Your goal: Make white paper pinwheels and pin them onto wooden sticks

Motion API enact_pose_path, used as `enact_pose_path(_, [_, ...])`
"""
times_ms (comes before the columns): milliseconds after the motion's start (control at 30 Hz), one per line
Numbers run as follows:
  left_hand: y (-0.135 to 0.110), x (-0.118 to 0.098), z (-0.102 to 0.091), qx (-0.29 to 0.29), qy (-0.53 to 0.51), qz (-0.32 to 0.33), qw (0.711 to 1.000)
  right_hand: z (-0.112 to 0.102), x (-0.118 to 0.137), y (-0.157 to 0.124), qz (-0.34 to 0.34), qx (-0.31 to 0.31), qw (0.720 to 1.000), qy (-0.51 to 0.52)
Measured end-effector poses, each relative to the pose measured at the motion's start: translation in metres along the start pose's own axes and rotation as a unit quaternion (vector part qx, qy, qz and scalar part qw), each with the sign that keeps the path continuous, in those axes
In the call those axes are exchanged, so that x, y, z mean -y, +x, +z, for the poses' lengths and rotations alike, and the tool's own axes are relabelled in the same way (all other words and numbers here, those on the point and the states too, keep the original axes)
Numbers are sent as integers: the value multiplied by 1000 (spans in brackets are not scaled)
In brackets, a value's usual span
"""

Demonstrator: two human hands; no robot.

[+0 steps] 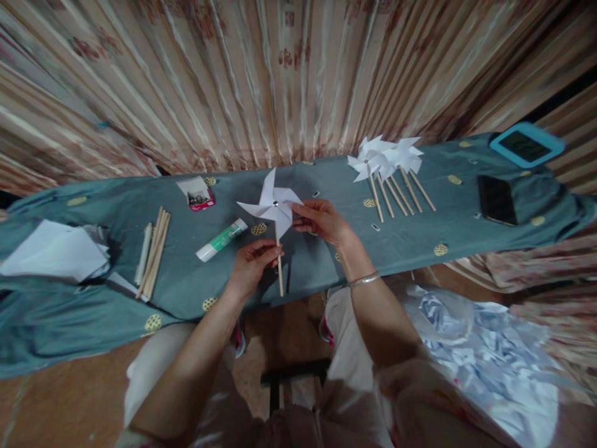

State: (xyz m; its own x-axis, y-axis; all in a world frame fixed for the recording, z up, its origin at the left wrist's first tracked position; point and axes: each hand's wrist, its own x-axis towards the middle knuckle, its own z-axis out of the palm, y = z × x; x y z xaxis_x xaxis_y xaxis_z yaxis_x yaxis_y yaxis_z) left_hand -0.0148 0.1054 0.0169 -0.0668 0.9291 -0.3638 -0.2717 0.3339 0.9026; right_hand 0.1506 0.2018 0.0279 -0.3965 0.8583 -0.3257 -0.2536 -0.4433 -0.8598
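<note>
Over cloth [333, 177], hands [249, 264] [325, 221] pinch pinwheel [274, 210].

Cloth-covered table [410, 239] with overlapping pinwheels [385, 159], glue stick [221, 240], wooden sticks [156, 252], paper [58, 252], phone [497, 199]

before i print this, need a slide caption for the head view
Left hand grips the stick, right hand touches a blade of a white paper pinwheel; more pinwheels lie at right.

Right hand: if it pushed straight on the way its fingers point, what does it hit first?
The white pinwheel. The right hand already seems to touch its nearest blade, so there's no visible gap. What lies in line beyond is unclear; depth is hard to judge.
</note>
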Motion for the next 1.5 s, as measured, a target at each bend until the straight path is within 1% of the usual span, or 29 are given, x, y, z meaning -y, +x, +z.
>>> enact_pose_path(200, [-10,-2,6,-3,8,0,1000,0,3,0,-22,14,1000,0])
enact_pose_path(267, [-14,-5,4,-2,21,-2,1000,-1,3,0,-30,24,999,2])
enact_pose_path(367, [-16,-13,-5,8,59,-6,998,-1,2,-1,-33,35,999,3])
enact_pose_path(467, [-12,-23,-15,24,108,0,994,-1,2,-2,-25,32,999,0])
enact_pose_path(567, [-4,-28,-20,40,142,2,989,-3,3,-1,-25,19,1000,1])
enact_pose_path(733, [9,-23,-26,60,145,4,988,-6,3,3,-37,3,999,-17])
enact_pose_path(833, [10,-21,-33,72,142,2,987,-5,2,4,-34,-8,999,-34])
enact_pose_path(933, [10,-20,-39,64,133,3,989,-3,2,4,-22,-20,998,-47])
enact_pose_path(1100, [9,-16,-35,58,108,-11,992,-2,0,5,-23,-44,998,-36])
enact_pose_path(1267, [7,-10,-30,54,82,-18,995,-6,-3,8,-48,-69,996,-26])
enact_pose_path(1400, [8,-10,-29,54,86,-13,995,-7,-4,9,-75,-62,995,-36])
enact_pose_path(1500, [10,-11,-28,52,92,-7,994,-7,-4,8,-79,-56,994,-43])
